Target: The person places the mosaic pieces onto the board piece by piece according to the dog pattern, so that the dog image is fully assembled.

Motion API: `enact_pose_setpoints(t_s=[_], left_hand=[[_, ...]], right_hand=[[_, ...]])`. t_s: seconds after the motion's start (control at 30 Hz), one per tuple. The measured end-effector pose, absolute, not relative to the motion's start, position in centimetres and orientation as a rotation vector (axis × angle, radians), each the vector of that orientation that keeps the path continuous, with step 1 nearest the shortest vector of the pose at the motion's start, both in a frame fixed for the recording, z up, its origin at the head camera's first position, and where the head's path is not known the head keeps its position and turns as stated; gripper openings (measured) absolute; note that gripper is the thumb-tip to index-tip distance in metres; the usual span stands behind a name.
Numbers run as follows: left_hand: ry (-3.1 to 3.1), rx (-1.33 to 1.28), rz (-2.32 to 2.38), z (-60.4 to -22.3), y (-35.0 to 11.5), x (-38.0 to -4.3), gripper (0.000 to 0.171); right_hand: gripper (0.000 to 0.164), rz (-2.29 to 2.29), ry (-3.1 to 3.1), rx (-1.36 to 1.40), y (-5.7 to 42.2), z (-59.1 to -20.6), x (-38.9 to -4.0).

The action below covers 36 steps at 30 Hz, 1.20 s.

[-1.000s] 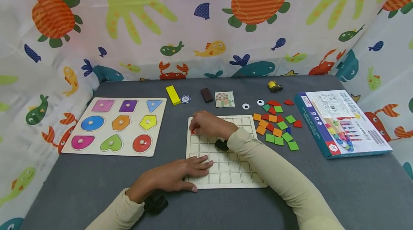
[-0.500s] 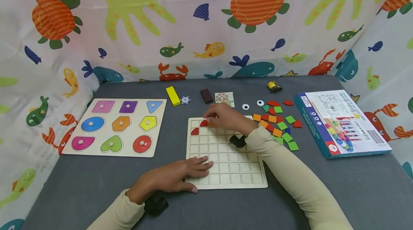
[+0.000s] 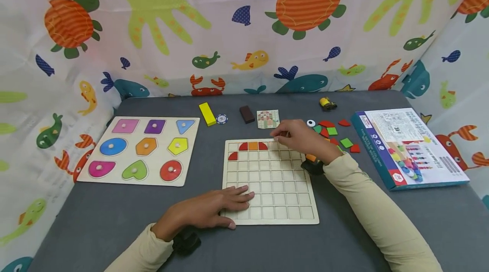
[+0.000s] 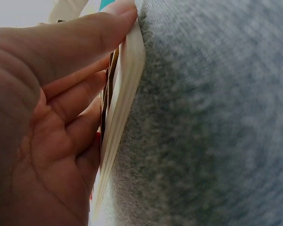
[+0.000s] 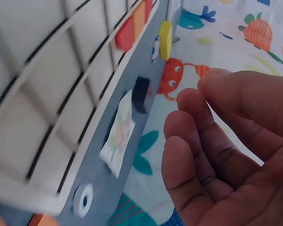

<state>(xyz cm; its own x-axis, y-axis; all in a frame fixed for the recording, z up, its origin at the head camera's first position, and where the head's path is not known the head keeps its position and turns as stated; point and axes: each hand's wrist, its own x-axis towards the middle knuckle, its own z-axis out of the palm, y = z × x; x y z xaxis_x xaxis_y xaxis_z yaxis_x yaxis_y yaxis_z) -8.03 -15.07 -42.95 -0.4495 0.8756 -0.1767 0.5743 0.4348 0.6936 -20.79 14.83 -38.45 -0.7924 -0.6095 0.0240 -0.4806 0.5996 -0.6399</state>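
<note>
A pale wooden grid board (image 3: 269, 200) lies on the grey table. Along its far left edge sit a red quarter-round tile (image 3: 243, 147), an orange square tile (image 3: 253, 146) and another red tile (image 3: 263, 146); a third red tile (image 3: 233, 156) is one row nearer. My left hand (image 3: 210, 206) rests with spread fingers on the board's near left corner, the thumb (image 4: 118, 19) along its edge. My right hand (image 3: 296, 136) hovers over the far right part of the board. Its fingers (image 5: 184, 160) are loosely bent, thumb close to the index fingertip, with nothing showing between them.
Loose green tiles (image 3: 346, 142), red tiles (image 3: 355, 148) and others lie right of the board, partly behind my right hand. A boxed game (image 3: 410, 149) stands beyond them. A shape puzzle (image 3: 139, 166) lies left. Behind are a yellow block (image 3: 207, 114), dark block (image 3: 246, 114) and picture card (image 3: 268, 119).
My right hand has moved rightward from the board's far left corner to its far right side, uncovering red and orange tiles there. My left hand stays on the board.
</note>
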Motion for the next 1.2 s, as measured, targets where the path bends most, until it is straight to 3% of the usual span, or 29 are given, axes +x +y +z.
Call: enact_pose_setpoints(t_s=[0.6,1.2], left_hand=[[2.167,1.222,0.741,-42.8,-15.1,-8.2,0.063],[2.162,1.21,0.749,-43.1,-15.0,-8.1,0.064]], right_hand=[[0.021,-0.837,2.659,-0.835,22.5,-39.7,-18.0],[0.027,-0.798,2.693,-0.744,25.4,-41.5,-15.3]])
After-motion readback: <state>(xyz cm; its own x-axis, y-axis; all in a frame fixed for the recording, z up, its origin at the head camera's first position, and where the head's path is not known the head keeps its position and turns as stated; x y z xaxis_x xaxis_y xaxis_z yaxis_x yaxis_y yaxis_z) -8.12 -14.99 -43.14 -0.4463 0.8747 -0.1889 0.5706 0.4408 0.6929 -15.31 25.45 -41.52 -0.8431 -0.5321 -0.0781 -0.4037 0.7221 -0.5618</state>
